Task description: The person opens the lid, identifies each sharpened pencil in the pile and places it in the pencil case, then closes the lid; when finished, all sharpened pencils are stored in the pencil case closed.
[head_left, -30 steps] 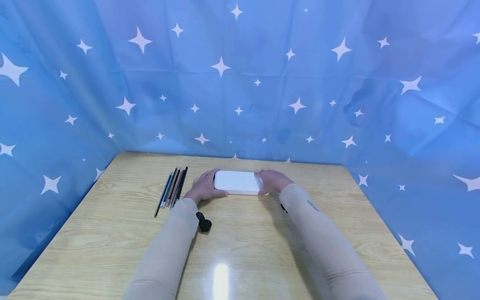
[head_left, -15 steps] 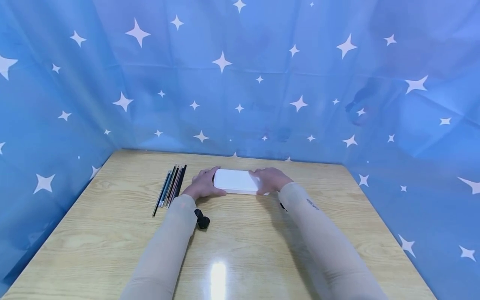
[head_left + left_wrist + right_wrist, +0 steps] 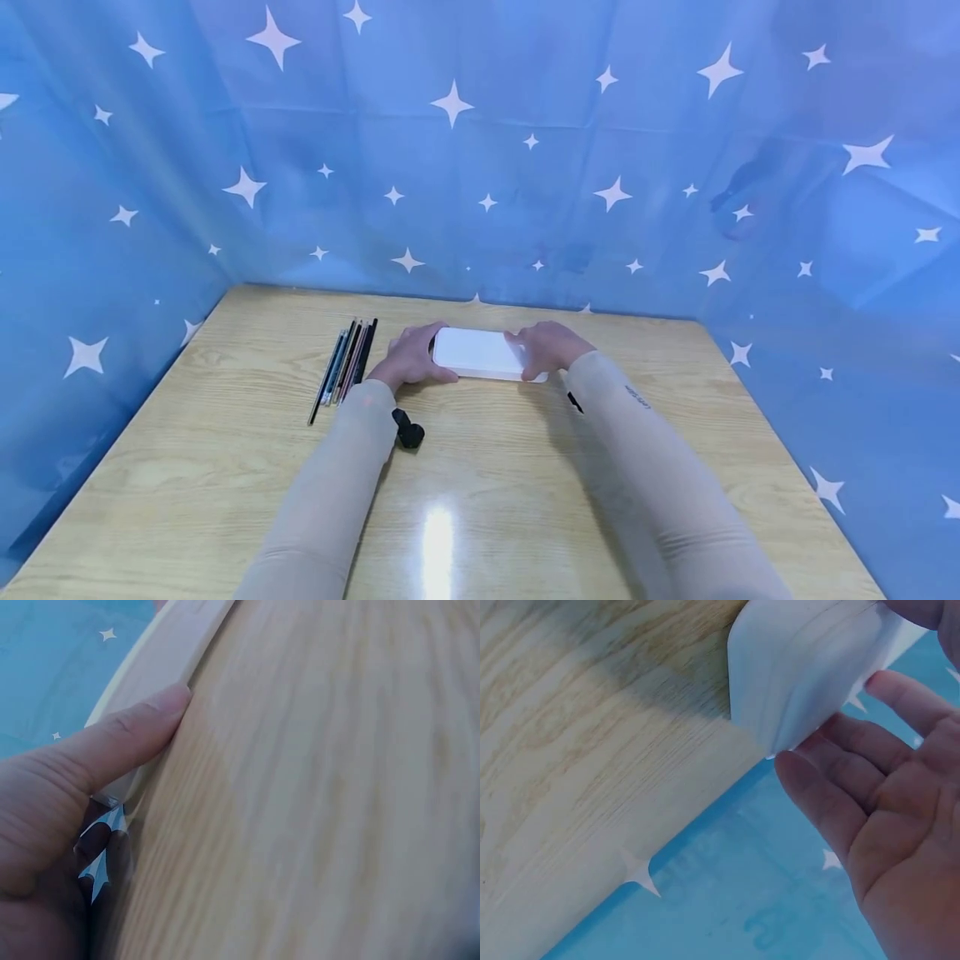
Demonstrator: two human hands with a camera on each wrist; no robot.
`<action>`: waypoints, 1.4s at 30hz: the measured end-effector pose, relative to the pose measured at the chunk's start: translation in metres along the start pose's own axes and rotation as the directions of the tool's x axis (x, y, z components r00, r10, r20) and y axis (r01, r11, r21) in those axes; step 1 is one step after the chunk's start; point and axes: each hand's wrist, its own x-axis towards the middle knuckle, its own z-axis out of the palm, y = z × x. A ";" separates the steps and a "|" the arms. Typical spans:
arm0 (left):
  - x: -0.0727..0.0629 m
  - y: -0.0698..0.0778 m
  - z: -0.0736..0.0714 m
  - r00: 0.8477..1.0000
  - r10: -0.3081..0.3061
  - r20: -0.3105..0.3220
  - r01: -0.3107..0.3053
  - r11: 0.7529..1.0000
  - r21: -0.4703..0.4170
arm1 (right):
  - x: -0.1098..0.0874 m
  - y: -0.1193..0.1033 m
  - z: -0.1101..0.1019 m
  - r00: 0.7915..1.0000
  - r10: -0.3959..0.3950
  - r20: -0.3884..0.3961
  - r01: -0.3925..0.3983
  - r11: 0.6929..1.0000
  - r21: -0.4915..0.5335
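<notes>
Our right hand (image 3: 553, 346) has edged slightly further over the smooth white rounded-corner box (image 3: 476, 350) since a second ago; the box lies unmoved near the far edge of the pale wood-grain table (image 3: 487, 467). We grip its right end between thumb and parted fingers, while our left hand (image 3: 411, 358), beside slim blue, pink and black pencils (image 3: 347, 362), pinches its left end.

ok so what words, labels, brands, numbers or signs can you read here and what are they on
No text can be read.
Dark lettering on the beige fabric right sleeve: too small, blurred.
White rounded rectangular box: no text visible.
Blue star-patterned fabric backdrop: faint marks, unclear whether lettering.
</notes>
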 end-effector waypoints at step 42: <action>-0.001 0.003 -0.002 0.994 -0.085 0.063 0.089 0.993 -0.074 | -0.001 0.016 0.011 0.999 -0.035 -0.035 0.042 0.970 0.238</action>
